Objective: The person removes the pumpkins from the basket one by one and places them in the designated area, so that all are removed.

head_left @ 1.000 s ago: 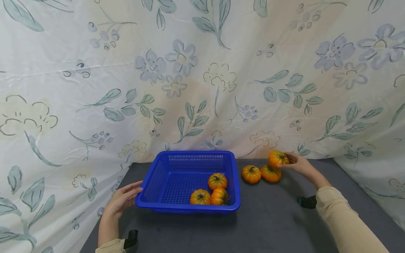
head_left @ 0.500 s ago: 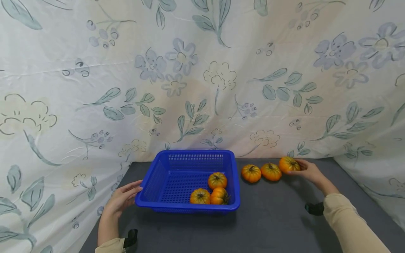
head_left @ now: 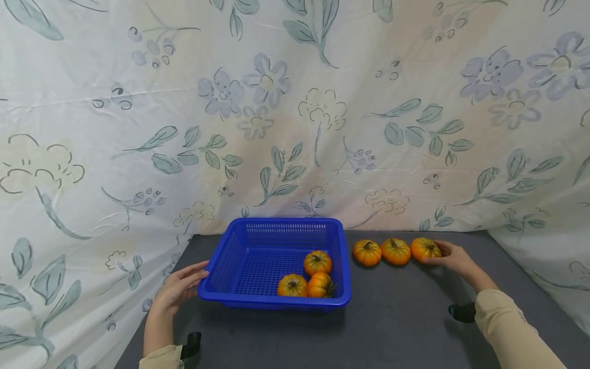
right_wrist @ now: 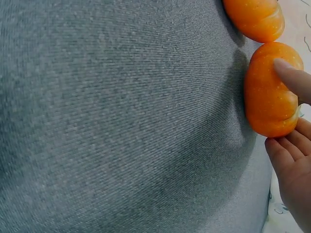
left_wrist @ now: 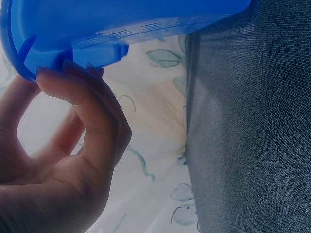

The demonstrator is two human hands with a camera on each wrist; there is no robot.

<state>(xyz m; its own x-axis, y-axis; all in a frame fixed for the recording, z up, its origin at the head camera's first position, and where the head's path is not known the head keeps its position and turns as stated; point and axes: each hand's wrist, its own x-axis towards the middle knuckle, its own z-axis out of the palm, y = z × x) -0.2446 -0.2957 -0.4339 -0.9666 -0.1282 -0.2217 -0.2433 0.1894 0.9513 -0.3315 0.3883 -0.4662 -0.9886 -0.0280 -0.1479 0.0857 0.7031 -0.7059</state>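
Note:
My left hand (head_left: pixel 177 289) grips the left rim of a blue plastic basket (head_left: pixel 274 300); the left wrist view shows thumb and bent fingers at the basket's edge (left_wrist: pixel 53 58). Inside the basket, toward its right front, lie three small orange pumpkins (head_left: pixel 292 285), one tipped on its side. To the right of the basket, three more stand in a row on the dark table. My right hand (head_left: pixel 461 261) holds the rightmost pumpkin (head_left: pixel 425 249) from its right side, thumb in front and fingers around the far side. That pumpkin (right_wrist: pixel 272 92) sits at the table surface, close beside the middle one.
The other two pumpkins in the row are the middle one (head_left: pixel 396 251) and the left one (head_left: pixel 366 252), which stands close to the basket's right wall. A floral cloth (head_left: pixel 322 128) hangs behind the dark grey table (head_left: pixel 392 328) and along its sides.
My right hand has moved the pumpkin rightward and down, from over the middle pumpkin to the table at the row's right end. The left hand and basket have stayed put.

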